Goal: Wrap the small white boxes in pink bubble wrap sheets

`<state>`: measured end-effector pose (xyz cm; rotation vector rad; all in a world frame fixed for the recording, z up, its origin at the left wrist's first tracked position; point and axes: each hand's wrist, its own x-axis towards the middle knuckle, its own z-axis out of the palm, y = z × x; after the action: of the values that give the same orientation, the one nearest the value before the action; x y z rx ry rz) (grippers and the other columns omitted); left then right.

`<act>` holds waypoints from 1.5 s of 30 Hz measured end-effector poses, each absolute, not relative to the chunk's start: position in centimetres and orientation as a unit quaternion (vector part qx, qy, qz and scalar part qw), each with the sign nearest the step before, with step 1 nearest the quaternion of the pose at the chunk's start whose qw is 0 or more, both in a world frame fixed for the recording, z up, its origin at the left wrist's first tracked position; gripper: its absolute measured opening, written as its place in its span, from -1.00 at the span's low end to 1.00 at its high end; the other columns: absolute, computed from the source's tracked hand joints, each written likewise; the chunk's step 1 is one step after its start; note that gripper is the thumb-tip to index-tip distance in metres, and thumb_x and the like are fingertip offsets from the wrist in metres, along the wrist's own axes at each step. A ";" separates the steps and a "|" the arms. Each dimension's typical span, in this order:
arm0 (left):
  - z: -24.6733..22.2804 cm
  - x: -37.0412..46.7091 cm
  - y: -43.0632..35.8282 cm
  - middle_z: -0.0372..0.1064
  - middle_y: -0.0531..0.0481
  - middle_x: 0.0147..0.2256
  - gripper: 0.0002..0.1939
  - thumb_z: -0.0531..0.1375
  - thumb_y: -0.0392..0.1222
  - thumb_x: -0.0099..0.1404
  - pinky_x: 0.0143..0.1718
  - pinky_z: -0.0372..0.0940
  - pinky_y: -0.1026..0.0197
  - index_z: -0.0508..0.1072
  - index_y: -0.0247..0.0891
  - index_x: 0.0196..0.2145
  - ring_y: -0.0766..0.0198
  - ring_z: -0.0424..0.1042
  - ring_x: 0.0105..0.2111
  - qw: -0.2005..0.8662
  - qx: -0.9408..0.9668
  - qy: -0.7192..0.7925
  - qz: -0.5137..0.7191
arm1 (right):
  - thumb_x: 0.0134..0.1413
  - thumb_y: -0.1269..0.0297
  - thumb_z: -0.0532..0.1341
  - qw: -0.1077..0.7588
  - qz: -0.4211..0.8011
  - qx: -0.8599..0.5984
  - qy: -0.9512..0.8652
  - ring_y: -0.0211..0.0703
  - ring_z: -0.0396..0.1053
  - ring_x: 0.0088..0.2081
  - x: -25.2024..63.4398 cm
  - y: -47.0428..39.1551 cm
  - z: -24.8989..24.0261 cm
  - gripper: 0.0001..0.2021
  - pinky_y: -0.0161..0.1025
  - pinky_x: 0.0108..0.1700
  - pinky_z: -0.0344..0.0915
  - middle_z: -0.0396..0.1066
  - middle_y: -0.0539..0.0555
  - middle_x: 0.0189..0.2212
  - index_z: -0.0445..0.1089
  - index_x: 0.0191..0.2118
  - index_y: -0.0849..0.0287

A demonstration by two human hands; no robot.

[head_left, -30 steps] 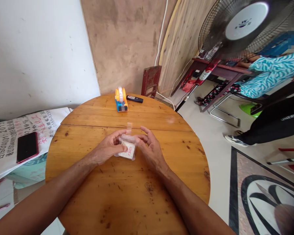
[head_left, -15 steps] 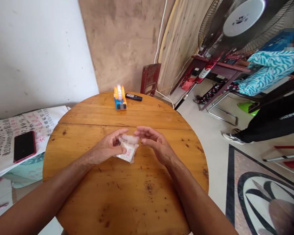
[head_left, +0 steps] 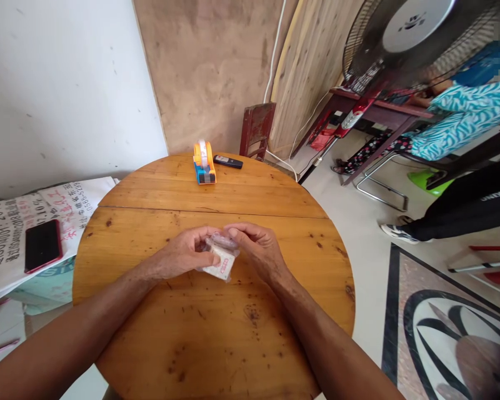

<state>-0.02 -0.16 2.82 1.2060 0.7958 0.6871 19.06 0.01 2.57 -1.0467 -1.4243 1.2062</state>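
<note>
A small white box with red print, wrapped in clear plastic, is held above the wooden table. My left hand is closed on it, thumb across the printed face and fingers behind. Loose clear film sticks up from the box's far end. My right hand pinches this film at its right side, thumb against bent fingers. The fingers partly hide the far end of the box.
At the table's far side stand an orange and blue tape dispenser and a black remote-like device. A phone lies on printed sacks at left. A chair, a standing fan and other people are beyond.
My right hand has moved left to the wrapped box and closed on the film. The left hand keeps its hold, with the film at the far end now bunched.
</note>
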 end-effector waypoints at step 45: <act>2.0 -1.6 1.7 0.55 -0.03 -0.23 -0.65 0.27 -0.06 0.15 -0.23 0.26 0.23 0.55 -0.30 -0.15 0.24 0.44 -0.29 0.594 0.613 0.433 0.289 | 0.16 0.44 0.18 0.355 0.072 -0.367 -0.857 -0.17 0.45 -0.21 18.6 -1.7 2.2 -0.86 -0.23 -0.18 0.32 0.51 0.11 -0.19 0.49 -0.28 0.14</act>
<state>-1.63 1.74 2.03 1.4243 1.0063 0.6709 18.58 -1.70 2.16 -0.9493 -2.2144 0.1854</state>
